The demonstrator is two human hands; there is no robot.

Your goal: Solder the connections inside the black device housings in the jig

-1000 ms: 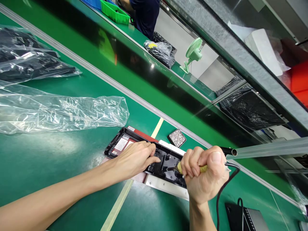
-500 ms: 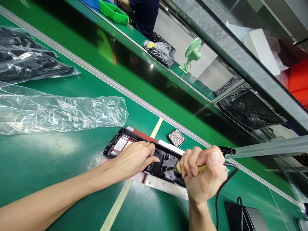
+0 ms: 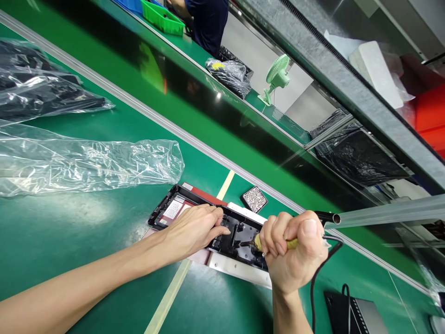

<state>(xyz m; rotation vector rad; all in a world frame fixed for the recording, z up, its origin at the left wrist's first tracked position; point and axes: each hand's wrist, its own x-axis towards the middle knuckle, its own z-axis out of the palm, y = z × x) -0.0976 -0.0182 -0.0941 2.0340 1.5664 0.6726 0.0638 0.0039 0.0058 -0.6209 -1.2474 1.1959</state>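
A long black plastic housing lies in a fixture with a metal edge strip. Across the housing's middle rests my left hand, thumb and fingers bent close together over its edge; what they grip, if anything, is hidden. My right hand is wrapped round the yellow handle of a corded tool, whose dark tip points left into the housing. From behind this hand a black cable runs down. White labels show through the housing's open left part.
Clear plastic bags lie at the left, with black wrapped parts behind. A small box of tiny pieces sits beyond the housing. A dark device is at lower right. Across the bench, a person stands near a green fan.
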